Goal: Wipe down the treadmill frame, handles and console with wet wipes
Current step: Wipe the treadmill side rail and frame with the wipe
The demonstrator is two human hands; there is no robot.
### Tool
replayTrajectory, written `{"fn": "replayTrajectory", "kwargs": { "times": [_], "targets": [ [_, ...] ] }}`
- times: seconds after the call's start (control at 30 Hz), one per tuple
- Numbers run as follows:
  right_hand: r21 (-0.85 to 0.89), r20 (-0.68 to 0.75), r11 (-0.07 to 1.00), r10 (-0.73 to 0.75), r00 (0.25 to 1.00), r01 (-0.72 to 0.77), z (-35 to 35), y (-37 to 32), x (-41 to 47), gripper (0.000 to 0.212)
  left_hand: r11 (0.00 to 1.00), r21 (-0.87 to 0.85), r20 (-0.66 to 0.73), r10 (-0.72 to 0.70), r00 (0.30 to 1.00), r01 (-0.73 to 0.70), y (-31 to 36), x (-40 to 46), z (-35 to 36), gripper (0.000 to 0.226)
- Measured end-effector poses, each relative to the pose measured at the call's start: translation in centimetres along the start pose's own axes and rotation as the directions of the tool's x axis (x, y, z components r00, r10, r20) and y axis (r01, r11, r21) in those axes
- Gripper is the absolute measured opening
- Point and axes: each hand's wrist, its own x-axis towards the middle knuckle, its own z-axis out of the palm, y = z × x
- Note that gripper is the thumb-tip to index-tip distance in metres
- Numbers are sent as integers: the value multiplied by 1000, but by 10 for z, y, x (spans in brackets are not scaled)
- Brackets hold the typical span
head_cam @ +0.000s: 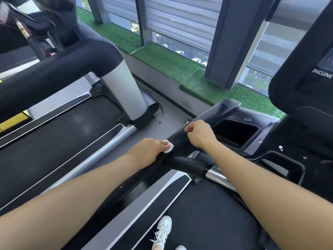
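Left hand (150, 148) presses wet wipe (168, 147) on handrail (182, 144); right hand (199, 133) grips it (probably).

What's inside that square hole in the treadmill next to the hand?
The square pocket beside the right hand looks dark and nothing shows in it. Its floor is in shadow, so something small and dark could be hiding there. The left hand presses a white wipe on the rail nearby.

Open floor gap (162, 127) between treadmills beside handrail (180, 141).
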Motion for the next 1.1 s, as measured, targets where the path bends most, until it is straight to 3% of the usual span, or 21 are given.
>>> {"fn": "replayTrajectory", "kwargs": {
  "times": [0.27, 0.43, 0.53, 0.6, 0.67, 0.73, 0.8, 0.83, 0.93, 1.0, 1.1],
  "targets": [
    [-50, 35, 997, -60, 998, 61, 15, -15, -4, 31, 992, -5, -29, -128, 991, 128, 1, -20, 7, 64],
    [-53, 52, 995, -76, 996, 79, 18, -20, -11, 31, 978, 37, 90, -208, 974, 206, -14, -31, 14, 69],
    [-46, 63, 994, -97, 993, 100, 16, -22, -16, 31, 954, -118, 60, -271, 961, 277, -24, -28, 12, 67],
    [-29, 77, 994, -102, 992, 105, 14, -23, -18, 30, 899, -261, -7, -366, 931, 352, -17, -25, 2, 50],
    [11, 86, 993, -114, 990, 113, 14, -24, -20, 27, 782, -508, -125, -482, 867, 361, -1, -20, -13, 21],
    [78, 81, 985, -160, 984, 153, 15, -27, -24, 24, 573, -744, -110, -612, 783, 343, 17, -16, -24, 24],
    [149, 71, 968, -214, 974, 202, 17, -30, -31, 26, 332, -881, -9, -725, 689, 337, 26, -12, -21, 10],
    [179, 68, 960, -230, 971, 215, 19, -32, -34, 28, 194, -930, 64, -750, 658, 312, 29, -10, -18, 14],
    [210, 48, 952, -238, 970, 223, 27, -34, -40, 31, -183, -969, 246, -707, 664, 164, 38, -8, -15, 25],
    [170, 11, 960, -226, 974, 221, 32, -35, -42, 29, -316, -945, 282, -658, 698, 85, 45, -8, -18, 24],
    [121, -27, 962, -242, 970, 244, 36, -38, -43, 22, -336, -940, 270, -626, 731, 59, 47, -13, -18, 24]
  ]
}}
